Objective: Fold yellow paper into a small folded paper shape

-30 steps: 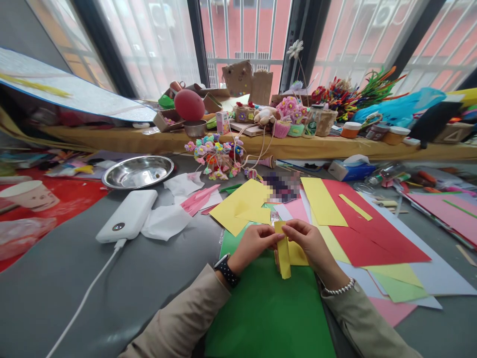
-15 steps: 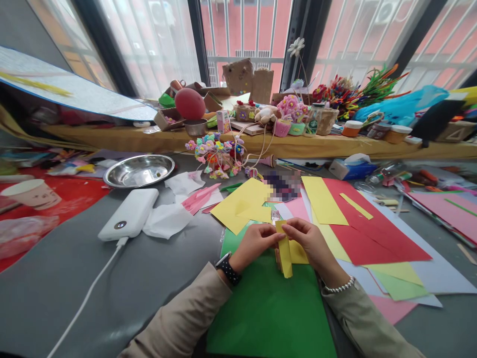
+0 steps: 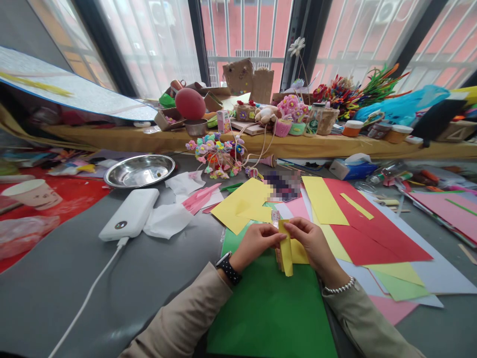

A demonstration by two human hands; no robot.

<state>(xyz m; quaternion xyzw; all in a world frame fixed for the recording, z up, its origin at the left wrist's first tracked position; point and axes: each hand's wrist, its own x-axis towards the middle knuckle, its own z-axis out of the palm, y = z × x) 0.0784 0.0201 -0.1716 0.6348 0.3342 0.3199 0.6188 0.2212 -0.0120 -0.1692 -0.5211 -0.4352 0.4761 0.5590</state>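
A narrow yellow paper strip (image 3: 286,256), apparently folded, hangs between my two hands over the green sheet (image 3: 274,313). My left hand (image 3: 257,243) pinches the strip's left edge between thumb and fingers. On the other side, my right hand (image 3: 311,241) grips it near the top with thumb and forefinger. Behind the strip lies another yellow paper piece (image 3: 299,252), partly hidden by my right hand. A small brownish thing shows just left of the strip, mostly covered. Larger yellow sheets (image 3: 242,201) lie beyond my left hand.
To the right lie a red sheet (image 3: 376,233) and a yellow sheet (image 3: 328,204). On the left are a white power bank (image 3: 130,214) with a cable, white paper scraps (image 3: 169,221) and a steel plate (image 3: 112,180). Pipe-cleaner flowers (image 3: 218,154) stand at the back.
The strip's lower end has risen very slightly. Both hands keep their pinch on it and have barely moved.
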